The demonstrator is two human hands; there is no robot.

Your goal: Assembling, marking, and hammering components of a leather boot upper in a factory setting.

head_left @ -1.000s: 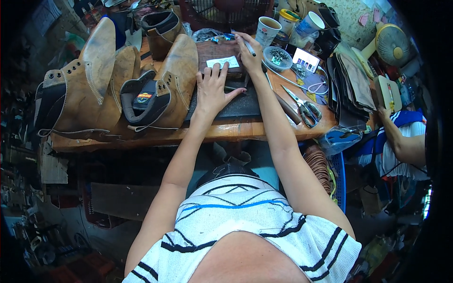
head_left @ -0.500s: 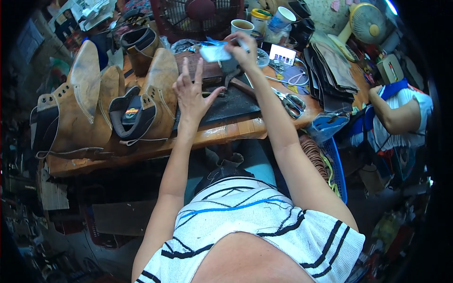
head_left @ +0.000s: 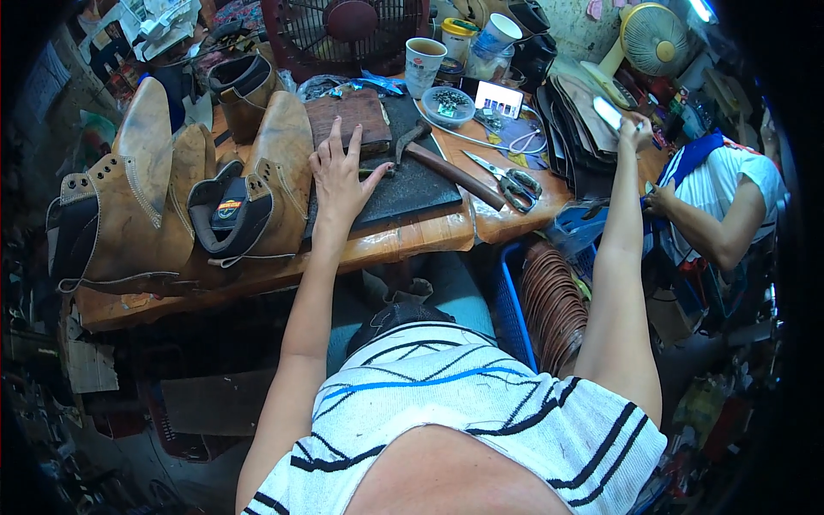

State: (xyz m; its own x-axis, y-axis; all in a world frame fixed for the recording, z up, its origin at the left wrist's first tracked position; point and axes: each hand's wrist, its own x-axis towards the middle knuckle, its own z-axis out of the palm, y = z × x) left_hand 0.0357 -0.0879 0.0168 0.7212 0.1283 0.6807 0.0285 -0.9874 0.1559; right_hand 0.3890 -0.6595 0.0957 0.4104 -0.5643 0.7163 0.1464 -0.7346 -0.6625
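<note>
My left hand (head_left: 340,176) is open, its fingers stretched toward a dark reddish-brown block (head_left: 365,123) and its thumb spread to the right. It is over the dark work mat (head_left: 421,193), beside a hammer (head_left: 451,174) with a wooden handle. Whether the palm presses on the mat I cannot tell. Far out to the right, my right hand (head_left: 635,133) is closed on a pale flat oblong thing (head_left: 608,113), too blurred to name. This hand is by the stack of dark leather sheets (head_left: 571,129).
Brown leather boot uppers (head_left: 120,206) stand at the left. Scissors (head_left: 515,184), a tub of small metal pieces (head_left: 448,106), a paper cup (head_left: 423,69) and a lit phone (head_left: 498,99) lie to the right. Another person (head_left: 730,197) sits far right. A blue basket (head_left: 513,309) holds brown pieces.
My right hand has swung from above the mat's far edge to the right, carrying the pale thing over to the leather stack. My left hand stays spread in nearly the same place.
</note>
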